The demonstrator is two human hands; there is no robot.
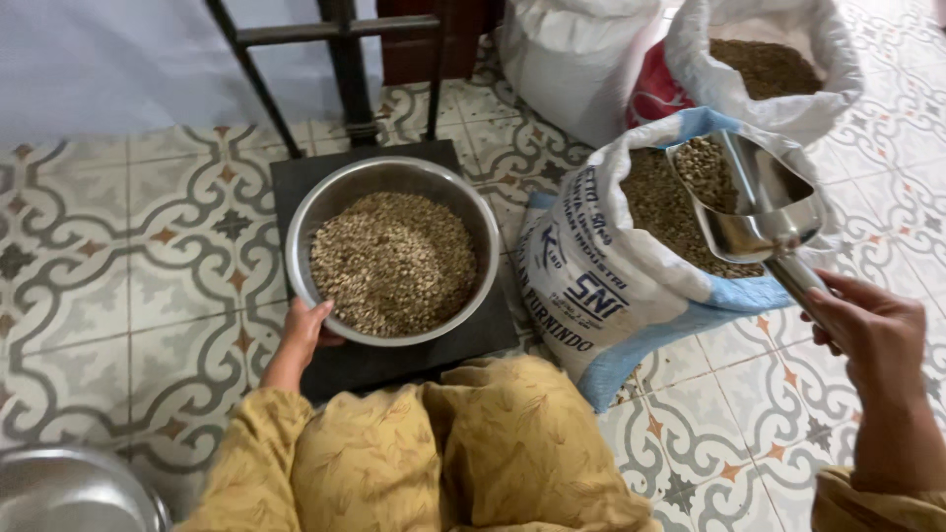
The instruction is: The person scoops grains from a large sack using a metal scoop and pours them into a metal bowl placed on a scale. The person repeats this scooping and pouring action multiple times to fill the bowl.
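Observation:
My left hand (304,333) grips the near rim of a steel bowl (315,212) filled with pale green beans (392,261). The bowl rests on a dark platform scale (394,360) on the floor. My right hand (867,330) holds the handle of a shiny metal scoop (754,212), which carries a small heap of beans at its front. The scoop hovers over an open white and blue sack (591,286) full of the same beans.
A second open sack of beans (759,74) and a closed white sack (572,59) stand behind. A black metal frame (345,59) rises from the scale's far side. Another steel bowl (69,493) sits at the lower left on the patterned tile floor (118,246).

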